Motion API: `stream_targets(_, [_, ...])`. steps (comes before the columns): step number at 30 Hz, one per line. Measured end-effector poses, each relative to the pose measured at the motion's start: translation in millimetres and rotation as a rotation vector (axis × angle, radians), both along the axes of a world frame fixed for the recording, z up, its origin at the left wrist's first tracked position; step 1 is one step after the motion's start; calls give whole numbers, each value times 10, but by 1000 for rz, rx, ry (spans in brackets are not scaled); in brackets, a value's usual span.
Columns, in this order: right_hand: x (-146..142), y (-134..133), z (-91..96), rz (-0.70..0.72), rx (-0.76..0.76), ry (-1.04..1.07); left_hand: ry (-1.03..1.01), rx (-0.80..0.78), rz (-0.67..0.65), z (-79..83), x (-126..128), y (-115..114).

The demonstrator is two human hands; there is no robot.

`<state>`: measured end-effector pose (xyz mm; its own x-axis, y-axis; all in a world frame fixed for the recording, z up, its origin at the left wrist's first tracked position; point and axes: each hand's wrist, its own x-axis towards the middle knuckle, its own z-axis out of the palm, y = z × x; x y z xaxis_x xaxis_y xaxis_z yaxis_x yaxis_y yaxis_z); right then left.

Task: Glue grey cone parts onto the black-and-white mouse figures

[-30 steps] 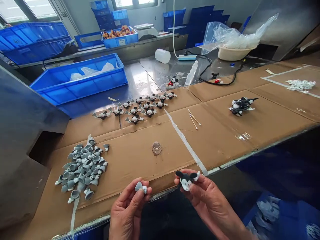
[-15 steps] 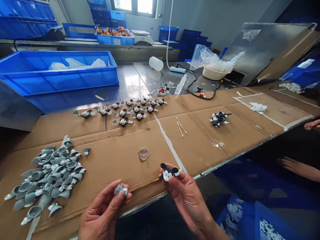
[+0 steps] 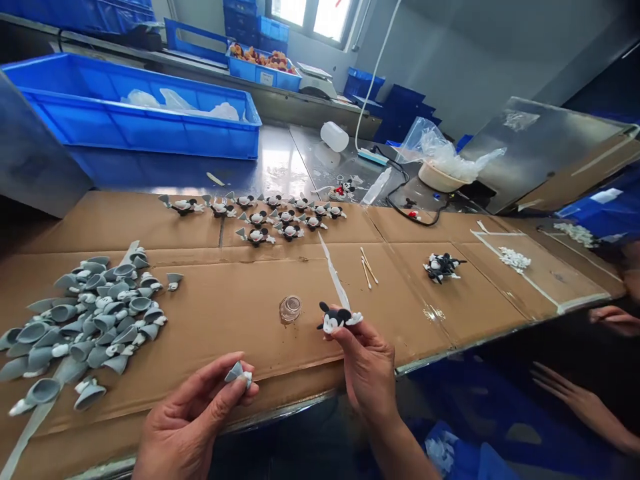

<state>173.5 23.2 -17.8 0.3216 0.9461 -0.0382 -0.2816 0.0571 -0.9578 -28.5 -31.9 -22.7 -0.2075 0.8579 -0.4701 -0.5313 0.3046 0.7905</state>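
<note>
A person's left hand (image 3: pixel 193 420) pinches a small grey cone-shaped part (image 3: pixel 237 373) between thumb and fingertips, low over the cardboard-covered counter (image 3: pixel 240 327). The right hand (image 3: pixel 367 367) grips a black-and-white cartoon mouse figure (image 3: pixel 336 318), raised just beside a small clear glass jar (image 3: pixel 290 308). A pile of grey cone parts (image 3: pixel 85 320) lies to the left. Rows of finished figures (image 3: pixel 270 215) stand further back. Another person's hands (image 3: pixel 575 393) show at the right edge.

We log: a cone (image 3: pixel 235 373) in our left hand (image 3: pixel 195 420), cone pile (image 3: pixel 85 327) to its left; a figure (image 3: pixel 334 319) in our right hand (image 3: pixel 367 373), jar (image 3: pixel 290 308) just left, figure rows (image 3: pixel 270 217) beyond.
</note>
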Motion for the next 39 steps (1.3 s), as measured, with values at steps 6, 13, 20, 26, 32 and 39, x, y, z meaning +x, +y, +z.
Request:
stream_targets(6, [24,306,-30,48,88,-144,-16,-2,11,3,31,-22])
stream_targets(13, [-18,454,-27,98,184,-282,-9,-31,109,150,149,-52])
stream_targets(20, [-17,480,-42,83,242,-410,-20,41,25,76,90,-47])
stream_targets(26, [-23,467,-41,61,273,-484,-9,85,16,52,73,-49])
stream_targets(32, [-44,467,-32,22,296,-554,-4,86,5,41,83,-49])
stream_targets(39, [-56,455,-44,1,372,-656,-41,145,-2,66,89,-74])
